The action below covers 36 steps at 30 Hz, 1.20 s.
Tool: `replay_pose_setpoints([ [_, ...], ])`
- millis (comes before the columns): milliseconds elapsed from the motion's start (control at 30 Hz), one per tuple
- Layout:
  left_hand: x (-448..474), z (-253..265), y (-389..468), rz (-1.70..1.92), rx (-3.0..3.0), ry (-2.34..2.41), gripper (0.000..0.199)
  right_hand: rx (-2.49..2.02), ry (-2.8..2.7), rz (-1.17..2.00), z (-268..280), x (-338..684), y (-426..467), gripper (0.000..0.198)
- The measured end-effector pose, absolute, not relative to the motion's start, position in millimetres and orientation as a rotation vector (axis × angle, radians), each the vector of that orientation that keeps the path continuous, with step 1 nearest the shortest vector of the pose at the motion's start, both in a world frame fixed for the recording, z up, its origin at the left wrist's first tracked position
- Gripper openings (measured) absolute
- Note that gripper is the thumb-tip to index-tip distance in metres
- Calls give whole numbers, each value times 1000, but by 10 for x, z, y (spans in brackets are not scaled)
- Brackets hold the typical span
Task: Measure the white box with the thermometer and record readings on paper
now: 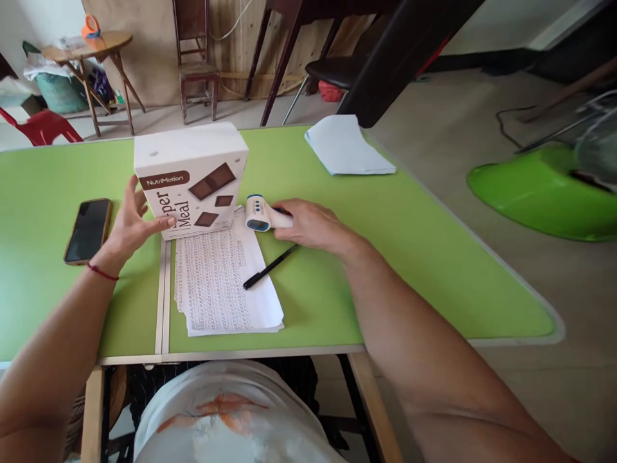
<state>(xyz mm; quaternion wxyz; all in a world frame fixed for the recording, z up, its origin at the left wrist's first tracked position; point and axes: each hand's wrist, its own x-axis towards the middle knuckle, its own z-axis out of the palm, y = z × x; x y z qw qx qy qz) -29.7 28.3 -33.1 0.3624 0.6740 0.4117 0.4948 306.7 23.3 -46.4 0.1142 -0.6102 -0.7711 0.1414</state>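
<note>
A white NutriMotion box (197, 183) with brown pictures stands upright on the table, over the top end of a stack of handwritten sheets (216, 276). My left hand (132, 222) grips its left side, thumb across the front, fingers at the side edge. My right hand (308, 224) is closed round the handle of a white and blue forehead thermometer (258, 213), which lies low over the table just right of the box. A black pen (270, 266) rests slantwise, partly across the sheets, below my right hand.
A phone (89, 231) lies on the green table (409, 257) left of my left hand. Folded white paper (349, 145) is at the far edge. Beyond stand a small round table (89, 46), a wooden chair (198, 71) and a green plastic seat (540, 193).
</note>
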Motion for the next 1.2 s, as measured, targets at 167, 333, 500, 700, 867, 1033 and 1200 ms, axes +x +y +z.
replay_pose_setpoints([
  [167, -210, -459, 290, 1171, 1665, 1083, 70, -1442, -1708, 591, -338, 2903, 67, 42],
  [333, -134, -287, 147, 1217, 1599, 1163, 61, -867, -1443, 1089, -173, 2558, -331, 19],
  [500, 26, -111, -83, 1021, 1607, 1066, 55, -583, -1402, 1405, -104, 2338, -588, 14],
  [700, 57, -181, -115, 882, 1582, 1168, 62, -718, -1271, 1519, -176, 2281, -642, 20],
  [867, 22, -201, -84, 863, 1608, 1113, 60, -754, -1238, 1527, -221, 2240, -611, 25],
  [1033, 39, -185, -91, 874, 1627, 1044, 55, -797, -1198, 1562, -222, 2248, -595, 29],
  [1200, 46, -198, -90, 861, 1647, 1047, 57, -829, -1196, 1518, -243, 2261, -604, 27],
])
